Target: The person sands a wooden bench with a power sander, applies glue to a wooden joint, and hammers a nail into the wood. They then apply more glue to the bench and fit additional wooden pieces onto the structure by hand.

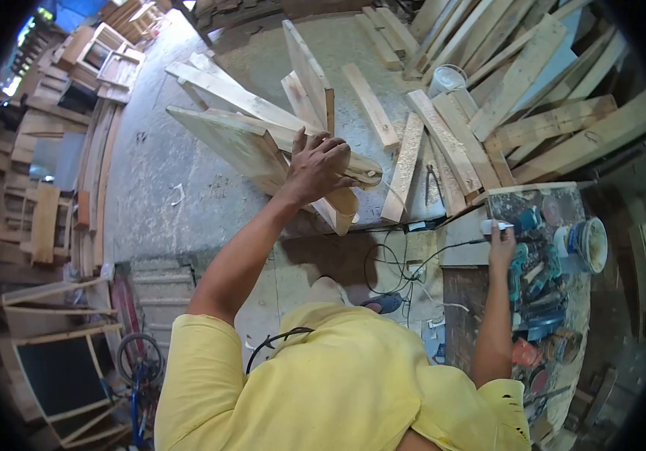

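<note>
My left hand [317, 167] is closed over the near end of a pale wooden board [240, 105], with the fingers curled across its top. That board is part of a wooden piece with wide side panels [232, 146], standing on the concrete surface in front of me. Off to the right, my right hand [502, 244] reaches over a cluttered bench [462, 289]. Its fingers are closed round a small white object [488, 226], perhaps a bottle; its kind is not clear. Teal power tools [518, 259] and a white bucket [586, 244] lie close to that hand.
Loose planks [405, 165] covered in sawdust lie ahead to the right, with more timber [563, 128] stacked behind. Black cables [398, 263] tangle on the floor by my feet. Wooden frames [60, 361] and a bicycle wheel [139, 357] stand at the left.
</note>
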A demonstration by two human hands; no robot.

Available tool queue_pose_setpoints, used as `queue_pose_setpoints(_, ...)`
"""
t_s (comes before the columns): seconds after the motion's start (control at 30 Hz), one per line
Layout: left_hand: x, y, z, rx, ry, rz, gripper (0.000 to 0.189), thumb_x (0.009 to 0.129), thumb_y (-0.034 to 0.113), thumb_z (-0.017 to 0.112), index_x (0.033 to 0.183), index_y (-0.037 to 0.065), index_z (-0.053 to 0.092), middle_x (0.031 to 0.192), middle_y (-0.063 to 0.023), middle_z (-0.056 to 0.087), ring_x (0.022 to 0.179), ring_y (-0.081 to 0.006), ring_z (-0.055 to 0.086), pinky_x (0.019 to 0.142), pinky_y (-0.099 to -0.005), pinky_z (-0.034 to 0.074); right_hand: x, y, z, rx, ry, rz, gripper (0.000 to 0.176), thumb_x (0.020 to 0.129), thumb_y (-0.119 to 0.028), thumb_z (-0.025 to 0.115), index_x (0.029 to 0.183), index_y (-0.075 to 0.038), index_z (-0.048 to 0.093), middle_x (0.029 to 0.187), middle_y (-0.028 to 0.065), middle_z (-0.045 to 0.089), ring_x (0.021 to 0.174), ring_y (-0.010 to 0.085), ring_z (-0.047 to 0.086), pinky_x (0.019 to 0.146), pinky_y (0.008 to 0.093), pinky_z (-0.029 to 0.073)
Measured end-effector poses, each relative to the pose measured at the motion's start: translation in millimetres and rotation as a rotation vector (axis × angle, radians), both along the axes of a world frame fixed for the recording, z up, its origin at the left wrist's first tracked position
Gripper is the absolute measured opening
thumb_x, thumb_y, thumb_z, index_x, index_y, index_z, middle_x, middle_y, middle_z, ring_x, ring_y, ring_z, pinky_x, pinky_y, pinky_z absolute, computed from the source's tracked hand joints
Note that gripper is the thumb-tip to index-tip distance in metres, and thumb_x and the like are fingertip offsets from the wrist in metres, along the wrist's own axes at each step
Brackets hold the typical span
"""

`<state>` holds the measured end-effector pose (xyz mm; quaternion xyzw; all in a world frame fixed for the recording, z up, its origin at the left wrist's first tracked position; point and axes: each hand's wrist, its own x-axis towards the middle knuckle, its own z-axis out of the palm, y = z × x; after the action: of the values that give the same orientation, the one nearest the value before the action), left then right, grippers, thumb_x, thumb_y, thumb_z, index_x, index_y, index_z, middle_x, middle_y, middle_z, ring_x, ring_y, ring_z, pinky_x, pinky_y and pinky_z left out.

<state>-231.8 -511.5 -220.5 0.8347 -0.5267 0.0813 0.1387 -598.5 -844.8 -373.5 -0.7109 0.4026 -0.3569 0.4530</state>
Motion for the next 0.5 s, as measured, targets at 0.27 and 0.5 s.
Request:
queue_pose_setpoints(0.27,10.1,4.6,-14.9,-0.072,0.032,-0.054,0.076,0.072,0.062,0.076,0.130,0.015,0.061,0.134,-0.0012,0.059,0.133,-0.0256,0.046,0.119,-0.0611,0.013,52.1,158.0,62.7,0.310,-0.126,0.135,0.018,0.093,-0.012,0.072,0.105,0.000,0.062,0.091,0.0017,0.066,0.082,0.0072,0.062,0.072,0.0235,0.050)
queue_pose_setpoints(0.5,10.0,10.1,-15.7,-0.101,-0.057,-0.061,0.077,0.074,0.065,0.073,0.131,0.014,0.060,0.132,-0.0012,0.060,0.131,-0.0253,0.048,0.117,-0.0586,0.017,101.3,201.9,98.6,0.271,-0.112,0.208,0.027,0.090,-0.011,0.076,0.111,0.001,0.065,0.092,0.0012,0.067,0.081,0.0058,0.060,0.072,0.0220,0.048)
